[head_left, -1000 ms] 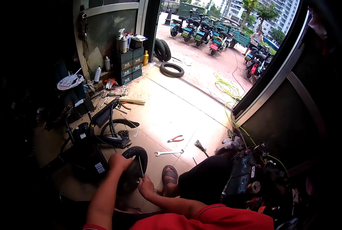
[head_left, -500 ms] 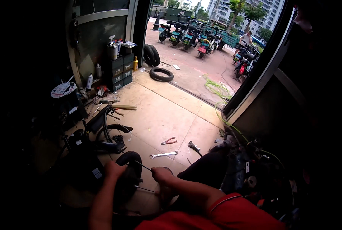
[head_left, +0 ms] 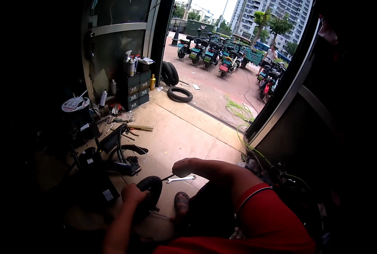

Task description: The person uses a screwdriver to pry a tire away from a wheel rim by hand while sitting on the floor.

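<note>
Floor point(head_left: 176, 137) tiled, bright beside door frame point(head_left: 277, 112); left hand point(head_left: 133, 194) grasping tyre point(head_left: 155, 189), right hand point(head_left: 184, 167) clenched round rod point(head_left: 167, 177).

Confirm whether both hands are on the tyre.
No, the left hand is on the tyre, but the right hand grips a dark bar.

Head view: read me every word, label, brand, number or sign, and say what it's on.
Dark stacked boxes: pale lettering on the fronts, which I won't copy out.
Round white lid: print, too small to read.
Black case: white label, too small to read.
Parked scooters: coloured rear plates, too small to read.
Spray cans, yellow bottle: any print too small to read.
</note>
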